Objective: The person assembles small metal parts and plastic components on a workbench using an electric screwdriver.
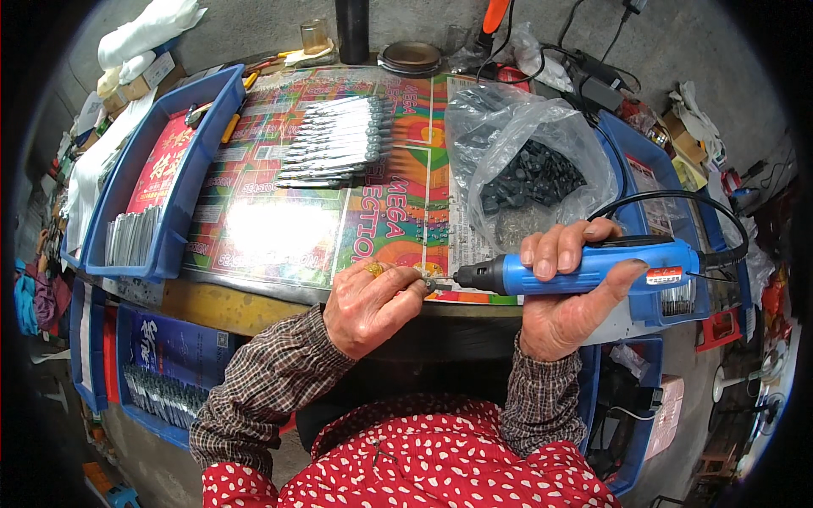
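Observation:
My right hand point(555, 317) is wrapped round a blue electric screwdriver point(597, 264), held level with its black nose and thin bit pointing left. Closed in a pinch, my left hand point(373, 309) holds a small dark part point(437, 286) at the tip of the bit. The fingers cover much of that part, so its exact kind is hidden. Just beyond my right hand lies an open clear plastic bag point(470, 144) with many small black pieces point(538, 173) in it. Farther back, a row of slim silvery rods point(330, 140) lies side by side on the table.
A blue bin point(186, 203) of thin metal pieces stands at the left, another blue bin point(169, 432) below it. A black cable point(724, 199) loops from the screwdriver at the right, near more blue bins point(677, 317). Dark plates point(411, 57) sit at the back.

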{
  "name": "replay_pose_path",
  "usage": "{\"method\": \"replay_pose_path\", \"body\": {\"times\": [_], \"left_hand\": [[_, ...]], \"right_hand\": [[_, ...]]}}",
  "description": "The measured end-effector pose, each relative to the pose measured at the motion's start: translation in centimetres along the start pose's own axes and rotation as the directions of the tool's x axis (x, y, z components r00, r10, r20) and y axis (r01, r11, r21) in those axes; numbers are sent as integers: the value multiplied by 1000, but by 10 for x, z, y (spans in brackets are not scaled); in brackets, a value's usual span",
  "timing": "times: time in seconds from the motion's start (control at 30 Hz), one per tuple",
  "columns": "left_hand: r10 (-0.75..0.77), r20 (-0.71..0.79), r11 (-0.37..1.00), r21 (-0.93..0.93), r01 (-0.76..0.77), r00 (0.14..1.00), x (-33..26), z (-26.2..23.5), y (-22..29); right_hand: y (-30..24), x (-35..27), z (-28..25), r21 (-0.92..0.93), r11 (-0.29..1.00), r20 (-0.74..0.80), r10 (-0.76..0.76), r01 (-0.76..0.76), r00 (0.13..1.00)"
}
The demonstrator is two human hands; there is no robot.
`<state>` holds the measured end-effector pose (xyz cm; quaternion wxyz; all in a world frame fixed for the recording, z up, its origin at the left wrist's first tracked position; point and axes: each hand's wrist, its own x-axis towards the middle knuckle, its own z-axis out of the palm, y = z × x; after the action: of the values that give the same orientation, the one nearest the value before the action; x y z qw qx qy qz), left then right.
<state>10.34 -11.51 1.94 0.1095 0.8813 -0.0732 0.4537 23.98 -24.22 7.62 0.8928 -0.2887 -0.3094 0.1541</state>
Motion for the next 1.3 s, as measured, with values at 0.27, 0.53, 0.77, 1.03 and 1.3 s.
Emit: {"method": "replay_pose_path", "body": {"times": [0.27, 0.53, 0.77, 1.03, 1.3], "left_hand": [[-33, 14, 999, 23, 32, 999, -5, 2, -1], [5, 35, 1000, 23, -6, 999, 0, -1, 0], [2, 8, 1000, 19, -2, 1000, 1, -1, 1], [-11, 16, 1000, 7, 11, 1000, -3, 2, -1], [-26, 20, 1000, 8, 26, 999, -4, 3, -1]], "right_hand": [[-3, 0, -5, -13, 999, 26, 34, -33, 999], [-2, 0, -5, 19, 999, 17, 43, -43, 999], [-3, -1, -5, 58, 997, 17, 55, -56, 998], [-2, -2, -4, 29, 998, 6, 47, -47, 999], [-1, 0, -6, 61, 998, 7, 33, -33, 999]]}}
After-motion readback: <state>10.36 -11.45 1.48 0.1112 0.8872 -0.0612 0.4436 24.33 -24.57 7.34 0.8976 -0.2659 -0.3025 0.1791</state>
